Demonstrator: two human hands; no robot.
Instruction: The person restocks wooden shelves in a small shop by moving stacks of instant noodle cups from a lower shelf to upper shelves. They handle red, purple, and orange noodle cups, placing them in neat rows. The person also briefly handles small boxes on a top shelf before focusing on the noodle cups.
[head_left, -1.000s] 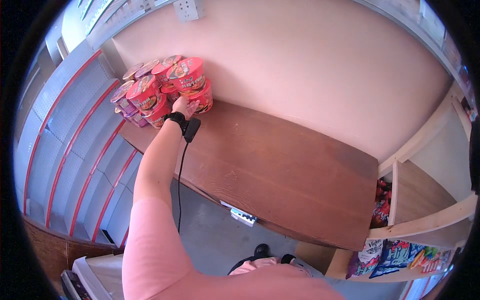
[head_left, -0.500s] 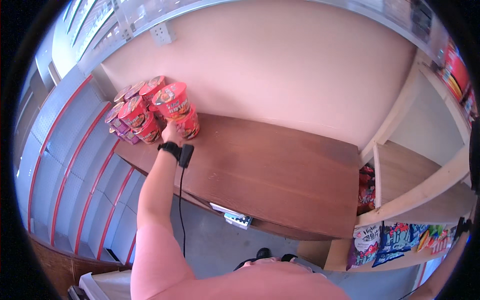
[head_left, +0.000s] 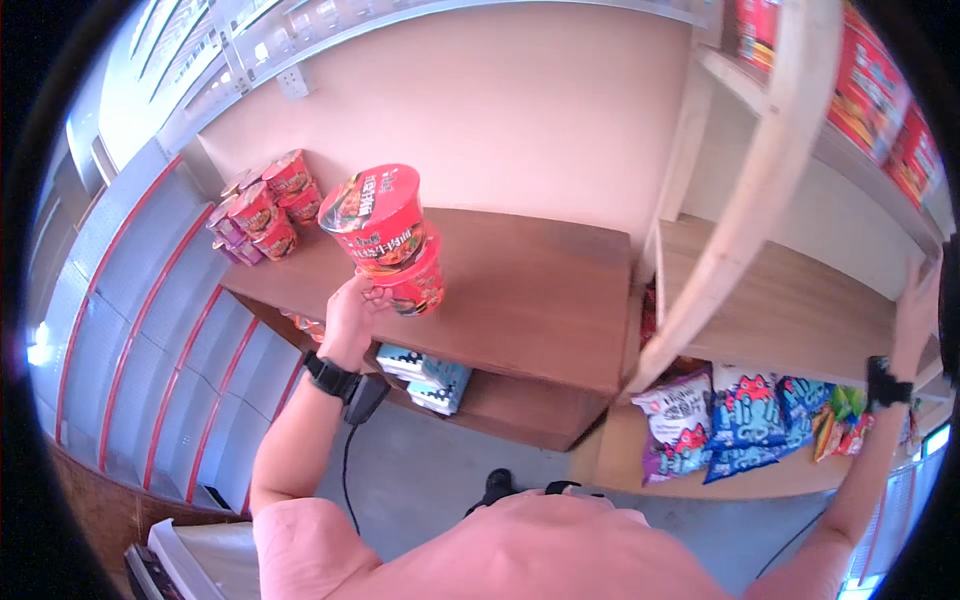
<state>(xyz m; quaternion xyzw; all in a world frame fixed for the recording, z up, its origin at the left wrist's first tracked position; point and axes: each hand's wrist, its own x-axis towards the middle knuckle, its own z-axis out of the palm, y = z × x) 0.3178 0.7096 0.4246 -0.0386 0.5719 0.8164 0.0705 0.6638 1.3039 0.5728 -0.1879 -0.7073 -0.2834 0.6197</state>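
My left hand (head_left: 353, 312) grips the lower of two stacked red instant noodle cups (head_left: 420, 288), its fingers around the cup's near side. On top of it rests the upper noodle cup (head_left: 375, 212), tilted slightly. Both are lifted above the brown cabinet top (head_left: 540, 300). At the far right, my right hand (head_left: 910, 325) is raised beside the edge of a wooden shelf (head_left: 790, 285), fingers stretched upward and nothing visible in them. Whether it touches the shelf I cannot tell. Several red and purple noodle cups (head_left: 255, 212) stand stacked at the cabinet's far left end.
Pale display shelves with red edge strips (head_left: 170, 350) stand left. Blue-and-white packs (head_left: 430, 380) sit inside the cabinet. A wooden post (head_left: 745, 200) rises at the right, with red packages (head_left: 868, 90) on the upper shelf. Bagged snacks (head_left: 745, 415) lie below.
My left hand has lifted the two stacked cups away from the group and carried them right and nearer. My right hand has risen alongside the shelf. The view has turned right.
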